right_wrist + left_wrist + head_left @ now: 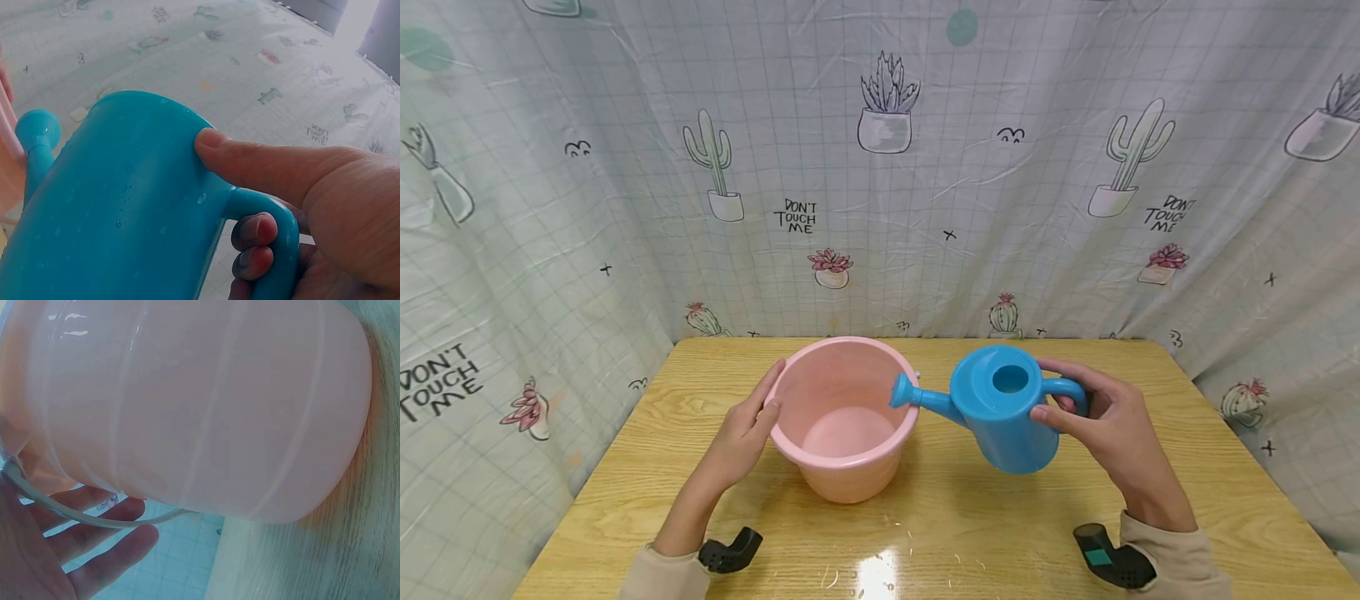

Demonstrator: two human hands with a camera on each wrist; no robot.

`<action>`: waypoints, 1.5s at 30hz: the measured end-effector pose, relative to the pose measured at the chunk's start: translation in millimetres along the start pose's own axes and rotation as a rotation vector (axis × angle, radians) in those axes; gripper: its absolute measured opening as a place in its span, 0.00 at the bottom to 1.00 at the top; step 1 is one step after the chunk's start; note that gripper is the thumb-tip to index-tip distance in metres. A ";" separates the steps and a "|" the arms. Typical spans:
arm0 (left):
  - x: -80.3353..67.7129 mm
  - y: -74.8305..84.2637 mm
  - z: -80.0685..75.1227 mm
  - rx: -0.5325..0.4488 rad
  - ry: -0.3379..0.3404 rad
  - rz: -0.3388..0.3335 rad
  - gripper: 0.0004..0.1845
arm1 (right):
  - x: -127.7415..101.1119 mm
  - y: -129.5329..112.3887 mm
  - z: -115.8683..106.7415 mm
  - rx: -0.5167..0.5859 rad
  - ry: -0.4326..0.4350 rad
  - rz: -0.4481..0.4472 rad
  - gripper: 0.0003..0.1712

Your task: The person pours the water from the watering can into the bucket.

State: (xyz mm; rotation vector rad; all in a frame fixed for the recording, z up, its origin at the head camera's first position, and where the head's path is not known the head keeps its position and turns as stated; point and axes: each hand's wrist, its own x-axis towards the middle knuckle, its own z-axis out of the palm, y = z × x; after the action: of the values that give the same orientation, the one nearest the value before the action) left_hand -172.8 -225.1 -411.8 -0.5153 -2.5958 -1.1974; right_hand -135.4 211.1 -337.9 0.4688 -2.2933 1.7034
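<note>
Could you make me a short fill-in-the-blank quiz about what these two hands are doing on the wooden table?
1. The right hand holds the blue plastic watering can by its ____.
2. The can's spout points toward the ____ plastic bucket.
3. The left hand rests against the bucket's ____.
4. Everything sits on a light ____ table.

Missing words: handle; pink; rim; wooden

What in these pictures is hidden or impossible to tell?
- Whether the blue plastic watering can holds water: its top hole shows only blue in the head view.
- The left hand's palm: pressed against the pink plastic bucket.
- The bucket's inside: unseen from the left wrist.
- The right hand's fingertips: partly behind the can's handle.
</note>
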 end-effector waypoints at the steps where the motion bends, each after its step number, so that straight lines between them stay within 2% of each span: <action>1: 0.0 0.0 -0.1 0.001 0.000 -0.001 0.28 | 0.1 0.1 0.0 -0.004 0.000 -0.001 0.30; 19: 0.5 1.2 0.1 0.000 0.001 0.008 0.27 | 0.6 -1.3 0.3 -0.066 0.011 0.023 0.30; 45: -0.5 0.7 -0.7 0.000 -0.006 -0.004 0.27 | 0.5 -1.8 -0.3 -0.017 0.000 -0.009 0.30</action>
State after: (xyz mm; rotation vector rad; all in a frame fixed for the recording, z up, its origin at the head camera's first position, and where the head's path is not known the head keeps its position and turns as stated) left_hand -172.0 -225.4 -411.1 -0.5149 -2.6027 -1.1982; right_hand -135.1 210.8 -336.1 0.4748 -2.2998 1.6783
